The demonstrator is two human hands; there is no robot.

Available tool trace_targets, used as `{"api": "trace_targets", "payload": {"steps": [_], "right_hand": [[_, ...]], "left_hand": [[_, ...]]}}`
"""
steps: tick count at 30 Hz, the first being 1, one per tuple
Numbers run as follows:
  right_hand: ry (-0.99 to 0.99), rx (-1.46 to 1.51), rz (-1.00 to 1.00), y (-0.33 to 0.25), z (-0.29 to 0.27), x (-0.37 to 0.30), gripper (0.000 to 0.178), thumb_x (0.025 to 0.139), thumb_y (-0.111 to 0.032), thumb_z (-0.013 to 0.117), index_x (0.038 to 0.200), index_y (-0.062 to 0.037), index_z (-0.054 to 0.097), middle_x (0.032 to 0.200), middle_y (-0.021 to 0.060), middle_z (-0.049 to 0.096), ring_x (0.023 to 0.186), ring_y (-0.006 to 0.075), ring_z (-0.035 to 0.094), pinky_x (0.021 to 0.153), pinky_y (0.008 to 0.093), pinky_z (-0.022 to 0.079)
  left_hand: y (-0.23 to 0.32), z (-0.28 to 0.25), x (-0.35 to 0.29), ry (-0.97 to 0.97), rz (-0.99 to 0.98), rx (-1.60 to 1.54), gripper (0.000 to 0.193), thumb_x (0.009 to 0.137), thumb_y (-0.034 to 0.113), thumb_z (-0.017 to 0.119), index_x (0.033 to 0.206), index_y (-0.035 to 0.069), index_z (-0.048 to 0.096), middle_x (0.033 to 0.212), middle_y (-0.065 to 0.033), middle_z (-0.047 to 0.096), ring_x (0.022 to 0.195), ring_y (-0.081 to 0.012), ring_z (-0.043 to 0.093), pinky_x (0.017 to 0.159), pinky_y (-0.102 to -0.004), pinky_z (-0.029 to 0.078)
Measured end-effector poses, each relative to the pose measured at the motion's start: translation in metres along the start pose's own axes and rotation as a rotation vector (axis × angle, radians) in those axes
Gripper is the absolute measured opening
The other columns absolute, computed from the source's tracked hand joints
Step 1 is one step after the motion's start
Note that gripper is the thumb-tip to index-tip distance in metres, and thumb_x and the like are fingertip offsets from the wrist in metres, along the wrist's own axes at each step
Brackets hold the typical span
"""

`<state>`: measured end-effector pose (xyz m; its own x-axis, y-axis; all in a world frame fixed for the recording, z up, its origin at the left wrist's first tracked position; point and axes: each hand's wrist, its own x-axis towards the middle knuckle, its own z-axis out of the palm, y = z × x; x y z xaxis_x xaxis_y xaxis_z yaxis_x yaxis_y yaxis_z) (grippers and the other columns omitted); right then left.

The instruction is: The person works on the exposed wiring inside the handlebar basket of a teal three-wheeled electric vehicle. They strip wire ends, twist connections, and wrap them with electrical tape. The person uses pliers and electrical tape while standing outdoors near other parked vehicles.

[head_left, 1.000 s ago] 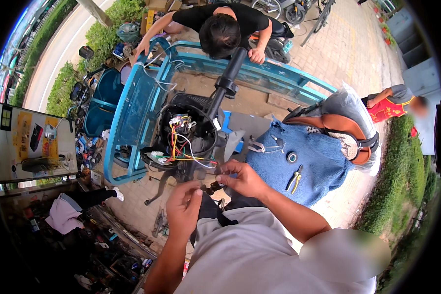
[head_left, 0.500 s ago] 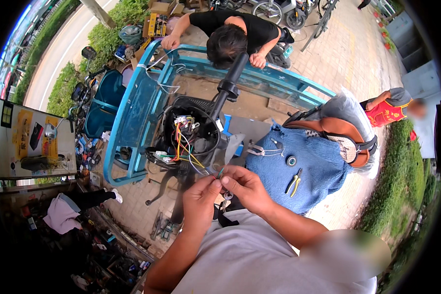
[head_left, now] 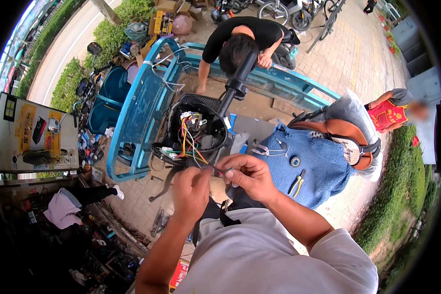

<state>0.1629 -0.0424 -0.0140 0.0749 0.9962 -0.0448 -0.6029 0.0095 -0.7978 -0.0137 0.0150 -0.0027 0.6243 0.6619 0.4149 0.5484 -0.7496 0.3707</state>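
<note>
Both hands work at thin wires in front of an opened black handlebar housing [head_left: 218, 143]. My left hand [head_left: 191, 190] is closed with its fingertips on a wire running from the housing. Beside it, my right hand [head_left: 251, 179] pinches a thin wire end between thumb and fingers; reddish and green bits show at the tips. The exact join between the wires is too small to make out. Loose coloured wires [head_left: 183, 134] with white connectors spill out of the housing, and a black handlebar grip [head_left: 244, 71] rises above it.
A blue cloth [head_left: 323, 169] covers the seat, with pliers [head_left: 297, 183] and a tape roll [head_left: 295, 161] on it. Beyond stands a blue metal cart frame [head_left: 113, 154]. A person in black [head_left: 215, 41] leans over it; another in a red vest [head_left: 387, 115] is at right.
My hands have drawn slightly apart, the left one shifting left and turning knuckles up. The person in black has moved one hand from the rail down into the cart. The view has shifted slightly.
</note>
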Motion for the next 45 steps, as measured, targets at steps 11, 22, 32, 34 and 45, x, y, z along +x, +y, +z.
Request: {"api": "trace_targets", "payload": {"steps": [11, 22, 32, 34, 45], "right_hand": [[0.106, -0.399, 0.097, -0.008, 0.011, 0.015, 0.017, 0.088, -0.005, 0.064, 0.103, 0.0028, 0.065, 0.089, 0.004, 0.068, 0.078, 0.0056, 0.06, 0.069, 0.0217, 0.049], [0.202, -0.31, 0.148, -0.02, 0.022, 0.019, 0.018, 0.09, -0.006, 0.062, 0.104, 0.0039, 0.063, 0.089, 0.004, 0.068, 0.08, 0.0071, 0.06, 0.072, 0.0233, 0.05], [0.071, -0.261, -0.035, -0.007, 0.024, 0.022, 0.018, 0.087, -0.004, 0.067, 0.104, -0.0001, 0.066, 0.093, 0.0034, 0.063, 0.082, 0.007, 0.056, 0.068, 0.022, 0.045], [0.026, -0.465, -0.114, -0.008, 0.019, 0.024, 0.017, 0.086, -0.004, 0.068, 0.102, -0.0013, 0.067, 0.091, 0.0023, 0.06, 0.081, 0.0067, 0.055, 0.068, 0.0218, 0.045], [0.226, -0.214, -0.027, -0.002, 0.024, 0.03, 0.006, 0.086, -0.003, 0.068, 0.091, -0.0005, 0.068, 0.091, 0.0012, 0.061, 0.075, 0.0044, 0.051, 0.065, 0.02, 0.043]], "left_hand": [[0.01, -0.018, 0.022, 0.051, -0.336, -0.583, 0.014, 0.084, -0.005, 0.064, 0.098, -0.005, 0.065, 0.1, -0.0141, 0.066, 0.083, -0.0167, 0.065, 0.074, -0.0252, 0.052], [0.011, -0.021, 0.034, 0.002, -0.511, -0.755, 0.013, 0.084, -0.003, 0.066, 0.097, -0.003, 0.065, 0.093, -0.0084, 0.065, 0.082, -0.0109, 0.063, 0.07, -0.0222, 0.051], [0.02, -0.015, 0.037, 0.101, -0.701, -1.096, 0.031, 0.086, 0.001, 0.065, 0.115, -0.003, 0.053, 0.095, -0.0116, 0.067, 0.086, -0.0132, 0.063, 0.075, -0.0253, 0.052], [0.019, -0.017, 0.037, 0.099, -0.727, -1.151, 0.038, 0.087, 0.002, 0.064, 0.121, -0.002, 0.048, 0.096, -0.0123, 0.067, 0.088, -0.0142, 0.064, 0.075, -0.026, 0.053], [0.017, -0.021, 0.066, 0.078, -0.577, -0.469, 0.026, 0.085, 0.003, 0.064, 0.11, -0.001, 0.058, 0.097, -0.0115, 0.064, 0.075, -0.0168, 0.063, 0.065, -0.0283, 0.051]]}}
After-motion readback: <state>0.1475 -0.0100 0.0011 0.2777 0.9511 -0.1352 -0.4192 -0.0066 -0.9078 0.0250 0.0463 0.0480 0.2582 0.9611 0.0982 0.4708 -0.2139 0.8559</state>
